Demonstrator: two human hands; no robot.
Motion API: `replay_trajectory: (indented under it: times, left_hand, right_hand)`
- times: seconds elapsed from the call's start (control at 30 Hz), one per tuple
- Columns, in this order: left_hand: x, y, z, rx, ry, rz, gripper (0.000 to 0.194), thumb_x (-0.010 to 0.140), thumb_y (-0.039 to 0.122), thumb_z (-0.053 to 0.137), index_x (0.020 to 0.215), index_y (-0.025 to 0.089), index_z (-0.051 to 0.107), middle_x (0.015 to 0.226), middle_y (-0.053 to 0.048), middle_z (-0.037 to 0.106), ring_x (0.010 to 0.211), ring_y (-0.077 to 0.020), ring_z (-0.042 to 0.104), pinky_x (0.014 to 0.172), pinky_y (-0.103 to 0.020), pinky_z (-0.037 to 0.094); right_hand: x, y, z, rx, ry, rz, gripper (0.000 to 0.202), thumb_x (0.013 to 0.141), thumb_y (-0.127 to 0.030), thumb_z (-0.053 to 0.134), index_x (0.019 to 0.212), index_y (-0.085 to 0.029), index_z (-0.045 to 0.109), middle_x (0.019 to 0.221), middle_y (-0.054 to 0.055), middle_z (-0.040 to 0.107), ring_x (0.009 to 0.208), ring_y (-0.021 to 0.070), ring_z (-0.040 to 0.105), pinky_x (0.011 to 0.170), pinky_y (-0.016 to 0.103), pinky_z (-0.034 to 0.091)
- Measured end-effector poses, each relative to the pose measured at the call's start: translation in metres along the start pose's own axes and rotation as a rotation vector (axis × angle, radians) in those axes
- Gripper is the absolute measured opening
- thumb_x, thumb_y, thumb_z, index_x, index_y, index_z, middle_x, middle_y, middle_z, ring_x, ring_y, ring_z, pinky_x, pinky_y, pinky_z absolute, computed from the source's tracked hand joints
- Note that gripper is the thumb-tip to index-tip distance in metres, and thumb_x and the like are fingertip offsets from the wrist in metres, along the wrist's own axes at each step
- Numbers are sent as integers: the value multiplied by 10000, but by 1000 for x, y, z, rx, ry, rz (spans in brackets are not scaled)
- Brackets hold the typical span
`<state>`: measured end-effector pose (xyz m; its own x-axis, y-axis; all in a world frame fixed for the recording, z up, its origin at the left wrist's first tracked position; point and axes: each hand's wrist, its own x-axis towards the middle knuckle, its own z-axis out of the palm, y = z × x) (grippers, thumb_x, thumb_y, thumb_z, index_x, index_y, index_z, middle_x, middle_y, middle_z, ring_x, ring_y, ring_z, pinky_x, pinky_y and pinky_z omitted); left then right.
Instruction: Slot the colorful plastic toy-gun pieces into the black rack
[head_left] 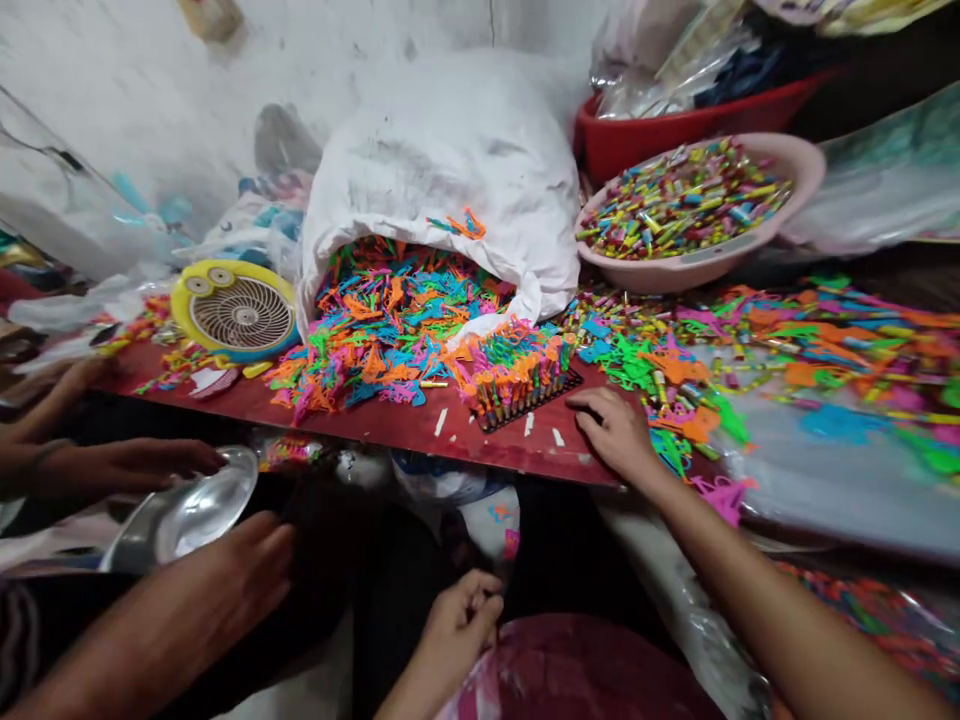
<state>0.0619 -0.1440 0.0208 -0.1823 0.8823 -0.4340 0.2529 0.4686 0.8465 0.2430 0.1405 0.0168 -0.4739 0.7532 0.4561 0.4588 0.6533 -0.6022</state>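
My right hand [611, 428] rests on the red table edge, fingers apart with nothing between them, just right of a black rack [529, 405]. Upright in the rack stand small tubes topped with bright plastic pieces [517, 365]. Low in the view, my left hand [463, 615] is over my lap with its fingers curled together; whatever they hold, if anything, is too small to name. Behind the rack, a white sack [450, 150] lies open, spilling colourful plastic pieces [375, 330] onto the red table [390, 425].
A pink basin [806, 165] of small tubes stands at the back right, before a red tub [622, 145]. A yellow fan [244, 315] sits at left. Another person's hands [240, 570] are near a metal bowl [210, 505]. Loose pieces [686, 375] cover the right side.
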Motion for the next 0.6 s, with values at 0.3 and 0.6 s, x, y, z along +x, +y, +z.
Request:
replay_trajectory:
  times: [0.3, 0.6]
  left_hand:
    - [27, -55, 47, -113, 54, 24, 420, 812, 551, 564, 945, 164, 658, 575, 53, 443, 563, -115, 421, 573, -251, 308]
    - [66, 13, 17, 99, 561, 407, 246, 902, 359, 542, 1018, 195, 686, 890, -31, 644, 808, -153, 592, 782, -277, 465]
  right_hand:
    - [1, -3, 1, -92, -27, -44, 268, 854, -178, 491, 978, -202, 726, 1019, 93, 709, 1008, 250, 616, 915, 417, 476]
    - [1, -3, 1, -99, -34, -50, 252, 865, -184, 493, 971, -201, 721, 1018, 94, 708, 1006, 252, 607, 901, 399, 463]
